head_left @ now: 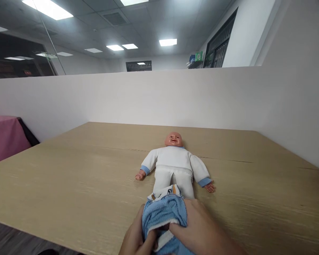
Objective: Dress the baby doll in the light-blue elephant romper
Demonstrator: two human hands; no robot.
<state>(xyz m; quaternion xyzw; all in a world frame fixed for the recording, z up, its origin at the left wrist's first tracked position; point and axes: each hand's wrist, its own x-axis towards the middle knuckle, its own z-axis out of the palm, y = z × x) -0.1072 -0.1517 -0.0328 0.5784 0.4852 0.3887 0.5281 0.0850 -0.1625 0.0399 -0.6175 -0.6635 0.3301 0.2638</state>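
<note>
Head cam, lower ctr of frame: both hands on a blue terry cloth point(164, 209) w/ white trim. L hand point(134, 232) grips its left side, fingers curled in toward the lower opening; R hand point(199, 221) grips the right side, thumb tucked at the same opening, other fingers mostly hidden. Cloth sits bunched btwn the two hands, at bottom ctr; upper edge is white w/ orange & dark print. More blue & white fabric shows below, cut off by the frame edge.

Doll point(174, 157) lies on its back just above the cloth, ctr of frame, head toward the far side, arms spread out & down. White top & pants, light-blue cuffs & collar. Cloth overlaps its lower legs in view; can't tell if the legs are inside.

Under it all, a wood-look table point(69, 180), thin seams running across. White partition point(149, 97) stands along the far edge. Pink cover point(7, 138) at mid left, dark floor point(5, 235) at lower left. Up top: ceiling lights point(168, 42), vent point(115, 18), barred window point(220, 44) upper right, green pack point(199, 56) just left of it.
</note>
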